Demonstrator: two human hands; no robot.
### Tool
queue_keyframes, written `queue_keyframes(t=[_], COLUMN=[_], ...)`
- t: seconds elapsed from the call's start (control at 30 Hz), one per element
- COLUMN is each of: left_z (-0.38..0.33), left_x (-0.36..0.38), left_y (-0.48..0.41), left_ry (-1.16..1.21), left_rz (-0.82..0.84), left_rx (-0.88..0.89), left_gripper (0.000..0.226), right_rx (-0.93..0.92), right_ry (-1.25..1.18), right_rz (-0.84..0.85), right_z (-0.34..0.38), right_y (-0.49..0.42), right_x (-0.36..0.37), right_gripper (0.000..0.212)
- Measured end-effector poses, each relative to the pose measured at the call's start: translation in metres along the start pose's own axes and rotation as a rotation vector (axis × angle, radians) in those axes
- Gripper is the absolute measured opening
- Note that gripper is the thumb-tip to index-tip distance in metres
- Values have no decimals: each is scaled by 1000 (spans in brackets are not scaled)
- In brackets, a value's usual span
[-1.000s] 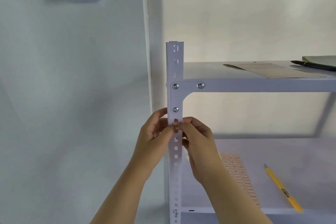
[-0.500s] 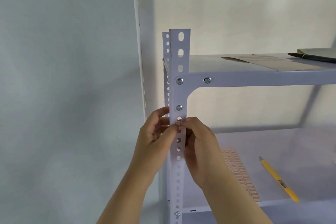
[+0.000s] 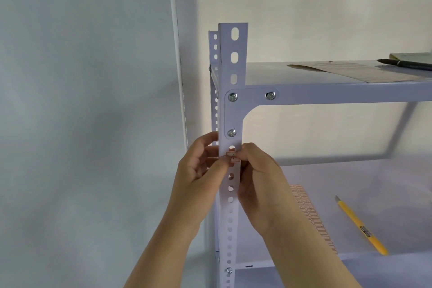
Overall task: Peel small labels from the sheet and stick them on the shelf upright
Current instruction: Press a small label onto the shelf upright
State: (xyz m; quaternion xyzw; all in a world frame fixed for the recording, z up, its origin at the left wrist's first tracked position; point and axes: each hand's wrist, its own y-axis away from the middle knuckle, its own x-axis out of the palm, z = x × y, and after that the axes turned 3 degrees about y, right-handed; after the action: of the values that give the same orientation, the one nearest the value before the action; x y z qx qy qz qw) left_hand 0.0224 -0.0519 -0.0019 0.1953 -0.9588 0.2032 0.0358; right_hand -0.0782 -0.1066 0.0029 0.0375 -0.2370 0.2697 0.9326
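On the upright (image 3: 231, 194), both thumbs press label (image 3: 232, 156)

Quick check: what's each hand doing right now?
Left hand: thumb pressing the label onto the upright.
Right hand: fingertips pinching the label's right edge.

We see soft, even daylight with no glare. A faint grey shadow of the frame falls on the wall (image 3: 327, 138) behind the shelf (image 3: 350, 94). The picture is slightly soft overall, and straight lines bow a little toward the edges.
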Motion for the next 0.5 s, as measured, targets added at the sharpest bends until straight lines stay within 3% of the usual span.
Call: queue_keyframes(t=[0.17, 0.3, 0.5], left_z=[0, 1, 1], left_x=[1, 1, 1], left_y=[1, 1, 2], left_ry=[1, 11, 2], left_rz=[-9, -15, -21], left_rx=[0, 1, -1], left_gripper=[35, 35, 37], right_rx=[-7, -6, 21], right_ry=[10, -3, -34], right_rz=[-1, 43, 77], right_z=[0, -2, 2], right_y=[0, 4, 6], right_x=[-1, -7, -3], right_gripper=[47, 28, 25])
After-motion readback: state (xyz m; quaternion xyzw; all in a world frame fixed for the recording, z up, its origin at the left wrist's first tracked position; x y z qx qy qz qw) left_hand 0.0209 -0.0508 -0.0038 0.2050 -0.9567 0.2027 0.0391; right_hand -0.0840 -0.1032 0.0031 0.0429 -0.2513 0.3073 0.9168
